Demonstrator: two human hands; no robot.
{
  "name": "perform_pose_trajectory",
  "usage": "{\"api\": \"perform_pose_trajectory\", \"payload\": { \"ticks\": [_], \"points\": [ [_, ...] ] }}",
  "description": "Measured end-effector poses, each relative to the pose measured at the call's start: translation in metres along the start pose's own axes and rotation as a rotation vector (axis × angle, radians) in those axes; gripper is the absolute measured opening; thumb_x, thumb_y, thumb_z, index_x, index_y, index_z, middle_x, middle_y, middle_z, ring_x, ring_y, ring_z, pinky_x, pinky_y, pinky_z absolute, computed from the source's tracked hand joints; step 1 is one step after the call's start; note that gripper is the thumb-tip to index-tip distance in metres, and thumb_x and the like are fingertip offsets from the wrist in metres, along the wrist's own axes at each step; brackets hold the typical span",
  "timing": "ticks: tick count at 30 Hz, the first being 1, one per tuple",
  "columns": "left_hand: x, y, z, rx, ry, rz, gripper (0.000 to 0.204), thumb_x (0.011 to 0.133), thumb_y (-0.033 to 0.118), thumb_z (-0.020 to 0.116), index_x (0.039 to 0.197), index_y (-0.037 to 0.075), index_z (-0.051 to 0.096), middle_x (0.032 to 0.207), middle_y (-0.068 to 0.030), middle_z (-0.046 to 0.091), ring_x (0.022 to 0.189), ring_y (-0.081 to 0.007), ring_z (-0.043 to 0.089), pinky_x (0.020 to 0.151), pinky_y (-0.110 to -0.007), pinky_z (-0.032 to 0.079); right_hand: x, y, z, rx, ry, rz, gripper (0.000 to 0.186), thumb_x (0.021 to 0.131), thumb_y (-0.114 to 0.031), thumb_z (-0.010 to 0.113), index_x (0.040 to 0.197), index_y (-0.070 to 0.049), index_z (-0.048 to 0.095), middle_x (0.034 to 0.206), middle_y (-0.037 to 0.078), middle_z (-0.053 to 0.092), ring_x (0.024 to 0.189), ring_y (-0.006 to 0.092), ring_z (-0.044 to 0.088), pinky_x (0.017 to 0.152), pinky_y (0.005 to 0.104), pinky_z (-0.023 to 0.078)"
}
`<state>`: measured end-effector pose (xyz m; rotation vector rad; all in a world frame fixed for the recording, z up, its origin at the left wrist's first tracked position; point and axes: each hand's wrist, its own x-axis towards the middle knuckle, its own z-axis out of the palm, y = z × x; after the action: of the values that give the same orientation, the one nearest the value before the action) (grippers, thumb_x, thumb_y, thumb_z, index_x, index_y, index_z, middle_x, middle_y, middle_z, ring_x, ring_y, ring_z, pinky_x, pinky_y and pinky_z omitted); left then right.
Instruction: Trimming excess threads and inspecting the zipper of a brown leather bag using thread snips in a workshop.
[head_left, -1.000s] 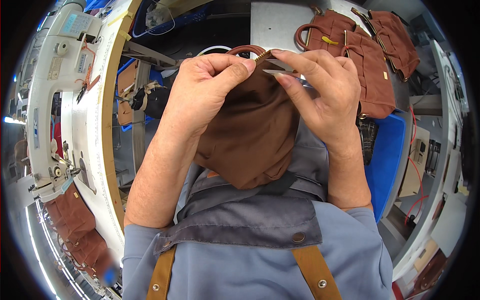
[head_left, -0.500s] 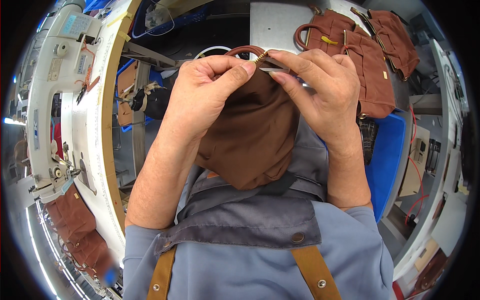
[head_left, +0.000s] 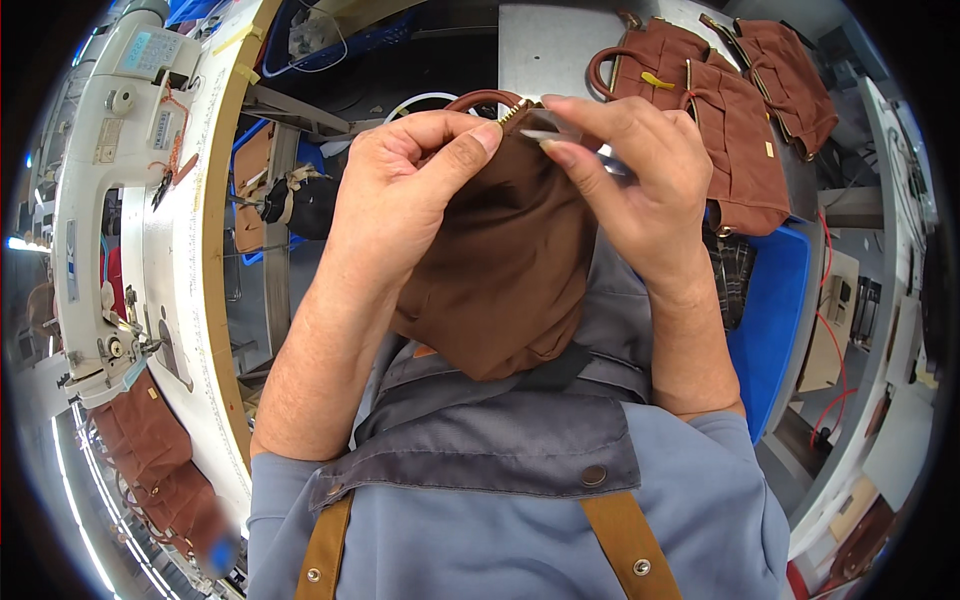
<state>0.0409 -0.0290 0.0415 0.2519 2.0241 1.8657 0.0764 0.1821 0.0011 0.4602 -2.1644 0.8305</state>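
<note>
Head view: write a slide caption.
Left hand pinches a zipper on a brown bag; right hand holds a shiny tool.

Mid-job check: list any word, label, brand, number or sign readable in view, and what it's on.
Printed text is located here, not copied.
Lit display on the white sewing machine: small digits.
Blue label on that machine: too small to read surely.
Beige plate and white plate, same machine: print too small.
Brown cloth: no lettering visible.

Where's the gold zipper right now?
The gold zipper is in the head view's upper middle, pinched by the left hand at the upper edge of the brown fabric.
</note>
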Motion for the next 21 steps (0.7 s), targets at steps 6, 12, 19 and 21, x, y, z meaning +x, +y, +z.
{"api": "perform_pose_trajectory", "payload": {
  "ticks": [6,12,19,21],
  "points": [
    [0.0015,0.0034,0.0034,0.005,-0.033,-0.034,0.02,0.097,0.014,0.069,0.11,-0.001,0.074,0.102,-0.0033,0.073,0.094,-0.0077,0.064,0.091,-0.023,0.047,-0.0062,0.0003,0.0021,0.008,-0.025,0.095,0.027,0.084,-0.03,0.08,0.107,-0.019,0.077,0.075,-0.007,0.066,0.063,0.0084,0.058,0.062,0.0297,0.032],
    [0.005,0.0032,0.0022,0.031,-0.03,-0.023,0.019,0.097,0.013,0.07,0.109,-0.001,0.074,0.102,-0.0036,0.074,0.094,-0.0077,0.064,0.09,-0.024,0.048,-0.0034,0.0,0.0002,-0.021,-0.015,0.068,0.027,0.083,-0.031,0.08,0.107,-0.019,0.077,0.074,-0.007,0.066,0.061,0.0092,0.057,0.062,0.0294,0.033],
    [0.0052,0.0009,0.0026,0.006,-0.018,-0.015,0.018,0.096,0.012,0.07,0.108,0.0,0.074,0.1,-0.0029,0.074,0.093,-0.0068,0.064,0.089,-0.023,0.048,-0.0016,0.0004,-0.0023,-0.06,0.01,0.045,0.026,0.082,-0.031,0.08,0.105,-0.02,0.077,0.073,-0.007,0.064,0.059,0.0092,0.055,0.062,0.0298,0.032],
    [0.0044,0.0013,0.0035,0.013,-0.012,-0.017,0.018,0.096,0.012,0.07,0.108,-0.001,0.074,0.1,-0.0029,0.073,0.093,-0.0068,0.064,0.088,-0.023,0.048,-0.0009,-0.0014,-0.0043,-0.096,-0.005,0.034,0.025,0.082,-0.031,0.08,0.104,-0.02,0.077,0.073,-0.007,0.064,0.059,0.0091,0.054,0.061,0.0301,0.032]
  ]
}}
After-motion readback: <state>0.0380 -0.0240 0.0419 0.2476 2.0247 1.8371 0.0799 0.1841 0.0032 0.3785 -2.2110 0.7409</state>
